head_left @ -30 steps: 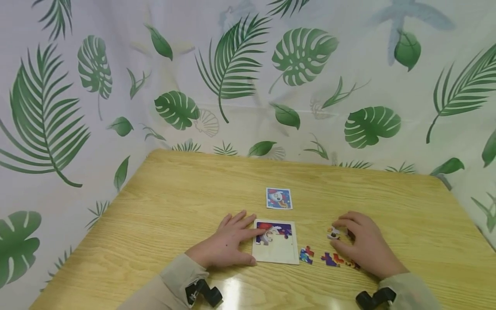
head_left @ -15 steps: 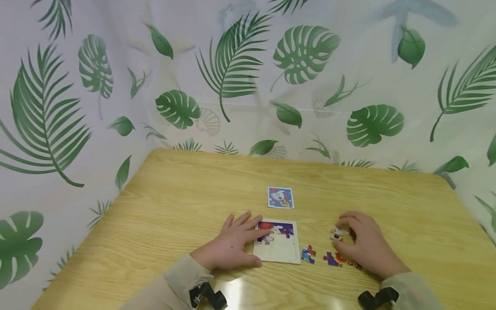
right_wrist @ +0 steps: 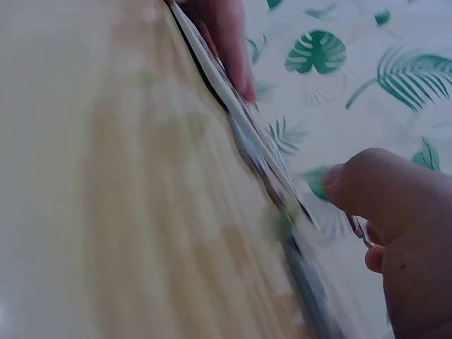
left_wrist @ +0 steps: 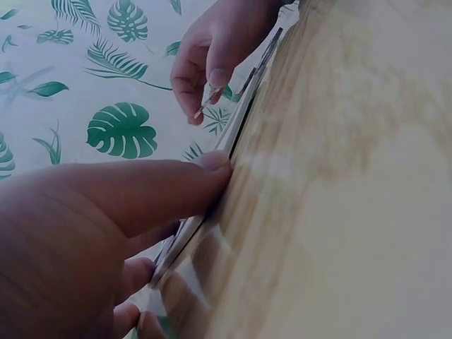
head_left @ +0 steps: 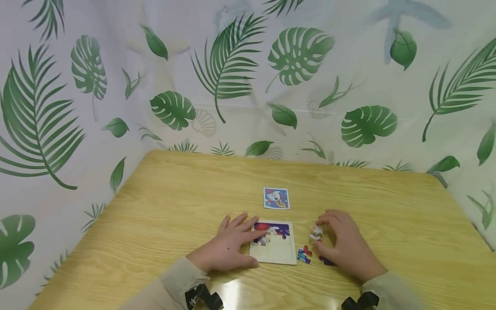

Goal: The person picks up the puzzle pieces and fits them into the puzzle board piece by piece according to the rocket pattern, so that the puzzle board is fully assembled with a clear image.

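The head view is softly and evenly bright, with white glare on the wooden table (head_left: 193, 181) at bottom centre and fine detail slightly soft. The left wrist view is dimmer and cool-toned, the left hand (left_wrist: 63, 240) shaded at lower left. The right wrist view is dim, streaked with blur at lower centre.

I face a white cloth (head_left: 240, 112) that hangs behind the table (head_left: 186, 193) and along both its sides, printed with green leaves (head_left: 369, 126). Among them I see a feathery palm frond (head_left: 36, 129) at far left, a pale shell outline (head_left: 204, 123) low down and a faint blue starfish-like print (head_left: 401, 13) at upper right. The yellowish tabletop has wood grain and rounded far corners, and a bright patch of glare (head_left: 230, 296) shines on it close to me.
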Motion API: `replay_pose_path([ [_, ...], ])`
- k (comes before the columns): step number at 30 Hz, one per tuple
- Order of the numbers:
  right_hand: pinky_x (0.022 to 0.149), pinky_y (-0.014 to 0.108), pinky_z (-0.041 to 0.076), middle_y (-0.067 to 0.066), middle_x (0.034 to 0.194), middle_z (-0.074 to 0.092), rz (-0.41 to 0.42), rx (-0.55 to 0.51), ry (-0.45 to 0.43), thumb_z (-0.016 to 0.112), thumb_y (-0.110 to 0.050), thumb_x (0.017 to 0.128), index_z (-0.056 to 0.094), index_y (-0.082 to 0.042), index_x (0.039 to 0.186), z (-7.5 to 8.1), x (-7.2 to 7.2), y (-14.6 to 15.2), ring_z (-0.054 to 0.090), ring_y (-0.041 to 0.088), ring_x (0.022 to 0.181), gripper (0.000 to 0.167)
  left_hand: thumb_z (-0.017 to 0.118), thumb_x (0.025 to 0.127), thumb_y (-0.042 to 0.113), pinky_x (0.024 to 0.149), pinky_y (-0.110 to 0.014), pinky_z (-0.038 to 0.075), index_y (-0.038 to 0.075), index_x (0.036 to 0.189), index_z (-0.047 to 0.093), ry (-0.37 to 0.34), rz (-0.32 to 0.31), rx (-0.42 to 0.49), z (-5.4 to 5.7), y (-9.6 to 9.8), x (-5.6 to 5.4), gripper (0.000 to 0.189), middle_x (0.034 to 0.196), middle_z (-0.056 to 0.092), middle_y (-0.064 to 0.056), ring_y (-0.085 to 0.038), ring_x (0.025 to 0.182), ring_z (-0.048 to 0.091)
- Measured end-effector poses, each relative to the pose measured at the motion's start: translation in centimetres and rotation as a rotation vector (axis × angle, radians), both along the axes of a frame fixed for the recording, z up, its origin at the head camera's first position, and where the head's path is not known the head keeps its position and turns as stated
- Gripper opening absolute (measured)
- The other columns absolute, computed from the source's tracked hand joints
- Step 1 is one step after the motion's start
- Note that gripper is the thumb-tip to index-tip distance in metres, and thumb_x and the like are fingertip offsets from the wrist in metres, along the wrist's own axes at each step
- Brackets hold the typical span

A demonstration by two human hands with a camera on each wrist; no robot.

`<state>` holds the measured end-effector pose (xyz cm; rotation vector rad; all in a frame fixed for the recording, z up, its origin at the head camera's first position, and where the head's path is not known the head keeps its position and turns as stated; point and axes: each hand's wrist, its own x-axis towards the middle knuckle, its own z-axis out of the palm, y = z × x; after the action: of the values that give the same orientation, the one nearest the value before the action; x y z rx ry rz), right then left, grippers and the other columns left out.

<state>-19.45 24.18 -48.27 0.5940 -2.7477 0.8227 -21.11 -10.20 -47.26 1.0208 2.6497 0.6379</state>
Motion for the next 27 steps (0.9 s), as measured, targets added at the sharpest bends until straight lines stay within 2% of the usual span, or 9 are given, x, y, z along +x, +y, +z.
replay_pose_path([
  [4,0.109,0.057,0.031,0.008,0.134,0.056,0.064,-0.010,0.018,0.084,-0.036,0.083,0.065,-0.016,0.114,0.0,0.3,-2.8,0.041,0.031,0.134,0.041,0.072,0.087,0.054,0.117,-0.063,-0.005,0.033,0.157,0.040,0.008,0.004,-0.016,0.0,-0.2,0.0,0.080,0.168,0.018,0.003,-0.029,0.155,0.003],
  [9,0.110,0.054,0.033,0.005,0.134,0.057,0.102,0.000,0.000,0.083,-0.039,0.083,0.067,-0.018,0.112,0.2,0.3,-6.2,0.043,0.028,0.134,0.039,0.070,0.087,0.056,0.117,-0.064,-0.003,0.029,0.157,0.041,0.009,-0.006,-0.024,0.1,-0.3,0.0,0.080,0.168,0.019,0.002,-0.030,0.155,0.004],
  [14,0.110,0.055,0.033,0.001,0.127,0.058,0.119,0.075,0.027,0.082,-0.041,0.082,0.070,-0.017,0.109,0.3,-0.2,-8.6,0.048,0.026,0.127,0.038,0.070,0.088,0.056,0.117,-0.064,-0.004,0.028,0.159,0.036,0.013,-0.011,-0.017,0.1,-0.2,-0.1,0.084,0.168,0.018,0.001,-0.030,0.155,0.004],
  [19,0.111,0.063,0.028,-0.001,0.122,0.059,0.113,0.108,0.034,0.081,-0.041,0.084,0.071,-0.018,0.110,0.3,-0.3,-9.5,0.051,0.026,0.122,0.036,0.070,0.088,0.055,0.117,-0.064,-0.003,0.029,0.160,0.034,0.008,-0.008,-0.021,0.1,-0.1,0.0,0.084,0.168,0.018,0.001,-0.030,0.155,0.004],
  [27,0.106,0.050,0.035,-0.003,0.122,0.059,0.128,0.110,0.035,0.080,-0.046,0.085,0.072,-0.022,0.109,0.1,-0.3,-9.5,0.052,0.021,0.115,0.035,0.064,0.093,0.056,0.114,-0.069,-0.003,0.042,0.153,0.043,0.037,-0.061,-0.027,0.0,-0.3,0.1,0.065,0.168,0.017,-0.007,-0.037,0.154,0.002],
])
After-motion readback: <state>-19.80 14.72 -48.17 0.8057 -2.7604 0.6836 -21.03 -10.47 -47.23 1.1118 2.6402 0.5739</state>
